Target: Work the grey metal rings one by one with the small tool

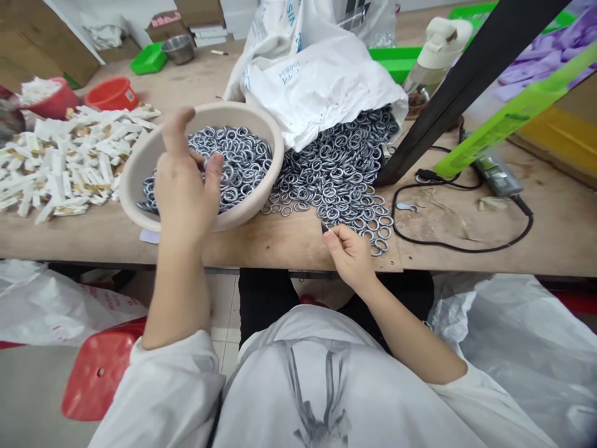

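Observation:
My left hand (186, 180) is raised over the near left side of a beige plastic basin (265, 199) holding many grey rings (237, 155). Its index finger points up and its thumb stands apart; I see nothing in it. At the front of the table, my right hand (349, 255) pinches a small, thin tool with a dark tip (325, 228); its exact kind is too small to make out. Beside that hand, a heap of loose grey rings (345, 180) spills from a white sack (326, 81) onto the wooden table (289, 242).
White strips (65, 162) are piled at the left, near a red bowl (112, 94). A slanting black post (448, 93) rises right of the rings, beside a green strip (504, 118). A black cable (461, 250) loops across the right side. A red stool (97, 373) stands below left.

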Demonstrator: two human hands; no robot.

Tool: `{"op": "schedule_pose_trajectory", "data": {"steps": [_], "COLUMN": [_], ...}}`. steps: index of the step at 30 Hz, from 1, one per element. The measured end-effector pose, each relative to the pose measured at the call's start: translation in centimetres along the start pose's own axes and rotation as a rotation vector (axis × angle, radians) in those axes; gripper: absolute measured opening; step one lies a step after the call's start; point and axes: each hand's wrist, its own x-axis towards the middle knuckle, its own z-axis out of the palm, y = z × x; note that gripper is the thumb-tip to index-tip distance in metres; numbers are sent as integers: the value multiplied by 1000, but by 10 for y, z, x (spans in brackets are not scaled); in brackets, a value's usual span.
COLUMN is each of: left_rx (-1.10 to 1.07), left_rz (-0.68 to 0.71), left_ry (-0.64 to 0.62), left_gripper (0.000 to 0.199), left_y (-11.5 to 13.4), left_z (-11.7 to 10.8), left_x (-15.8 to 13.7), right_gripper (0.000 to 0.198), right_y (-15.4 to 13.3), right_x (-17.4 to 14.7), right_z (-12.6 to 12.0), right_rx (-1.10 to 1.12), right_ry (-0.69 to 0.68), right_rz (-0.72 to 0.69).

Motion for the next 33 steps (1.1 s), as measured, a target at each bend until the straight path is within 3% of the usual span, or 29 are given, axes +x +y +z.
{"op": "schedule_pose_trajectory", "data": {"steps": [3,7,11,12,15,19,23,26,33], "left_rx": [349,486,359,284,81,109,167,236,201], "left_rz": [-31,31,187,246,331,97,-75,-65,184], "left_ry": [-245,-136,-81,-128,-537,-535,-606,-640,-593], "left_gripper": [37,39,30,28,31,67,86,81,49], "left_y": [-21,-14,18,26,33,13,5,14,11], "left_z": [-7,-8,5,16,64,133,168,174,164], "left_x": [20,9,-28,-39,-65,-59,-29,-26,-57], "right_gripper": [33,32,30,29,27,25,26,27,32], "right_y": [1,6,7,7,7,6,7,12,27], "right_x": [-1,-2,-3,-3,-4,-6,-9,-11,-13], "right_z": [-1,-4,-6,-6,-7,-11,-16,-20,-26], "right_rx": [-32,-59,-38,-23,22,22,20,37,44], "right_ry": [17,40,75,91,152,182,188,205,196], "right_rz": [-37,-44,-74,-87,-117,-153,-169,-146,-47]}}
